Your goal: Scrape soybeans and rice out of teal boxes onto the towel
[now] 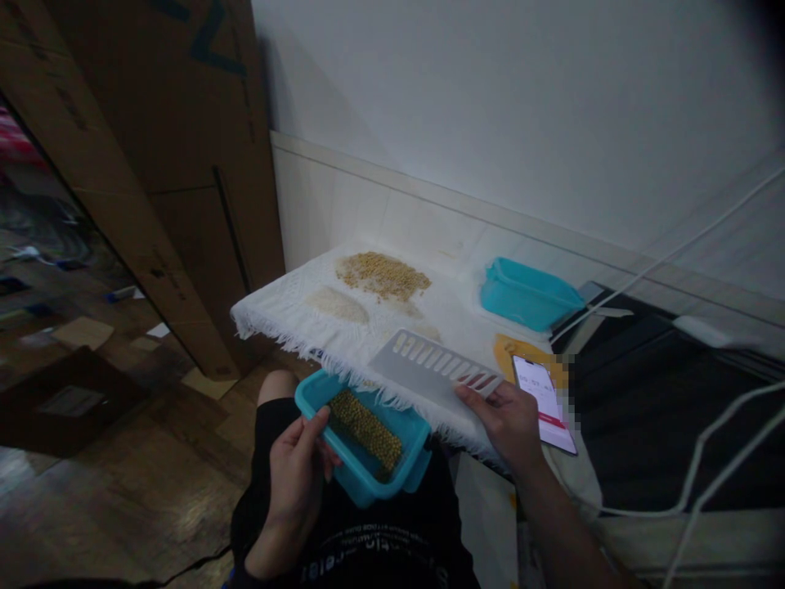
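My left hand grips the left rim of a turquoise plastic bin held low over my lap, at the table's front edge. Small round greenish-yellow beans cover part of its floor. Between the thumb and fingers of my right hand is the right end of a grey slotted plastic panel, tilted at the front edge of the cloth. Beyond it on the white cloth lie a spread pile of yellowish beans and a flatter pile of pale grains.
A second turquoise bin stands at the back right of the table, by the wall. A lit phone lies near my right wrist. White cables cross the right side. A tall cardboard box rises at the left.
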`<state>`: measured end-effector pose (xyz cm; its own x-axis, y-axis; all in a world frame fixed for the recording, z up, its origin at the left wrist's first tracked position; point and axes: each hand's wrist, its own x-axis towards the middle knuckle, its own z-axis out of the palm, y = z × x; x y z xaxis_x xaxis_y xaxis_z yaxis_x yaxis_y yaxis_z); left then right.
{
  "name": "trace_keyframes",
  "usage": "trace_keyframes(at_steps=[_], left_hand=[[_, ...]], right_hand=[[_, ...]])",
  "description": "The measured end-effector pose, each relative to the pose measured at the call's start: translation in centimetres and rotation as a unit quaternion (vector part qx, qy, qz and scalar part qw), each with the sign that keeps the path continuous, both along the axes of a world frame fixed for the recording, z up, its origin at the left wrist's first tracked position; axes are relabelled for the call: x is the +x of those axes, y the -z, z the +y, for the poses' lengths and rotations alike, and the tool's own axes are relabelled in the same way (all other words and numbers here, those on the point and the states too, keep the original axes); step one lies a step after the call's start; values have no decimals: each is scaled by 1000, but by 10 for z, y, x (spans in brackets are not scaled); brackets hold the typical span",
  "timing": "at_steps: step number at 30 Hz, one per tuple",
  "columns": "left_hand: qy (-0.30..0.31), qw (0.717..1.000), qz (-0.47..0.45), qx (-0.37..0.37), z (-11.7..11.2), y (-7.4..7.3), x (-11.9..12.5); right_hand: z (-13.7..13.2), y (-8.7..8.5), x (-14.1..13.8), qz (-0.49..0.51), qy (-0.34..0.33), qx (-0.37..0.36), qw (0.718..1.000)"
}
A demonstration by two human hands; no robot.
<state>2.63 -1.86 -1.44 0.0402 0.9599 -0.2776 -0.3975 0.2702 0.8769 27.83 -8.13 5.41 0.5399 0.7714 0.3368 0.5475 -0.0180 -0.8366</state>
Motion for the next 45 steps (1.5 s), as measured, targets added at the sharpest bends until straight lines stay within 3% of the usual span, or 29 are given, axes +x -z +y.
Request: trace_keyframes(at_steps=[7,35,40,45], left_hand=[[0,1000,-3,6,2,0,0],[-1,1000,2,6,0,-2,0],[0,1000,-1,7,0,0,-1],[-5,1000,-2,2,1,1,-1]], right_hand=[[10,2,22,-32,101,43,993],[11,-6,8,-18,23,0,1000],[12,-5,11,-36,49,7,998],[15,-8,8,-34,29,-3,999]])
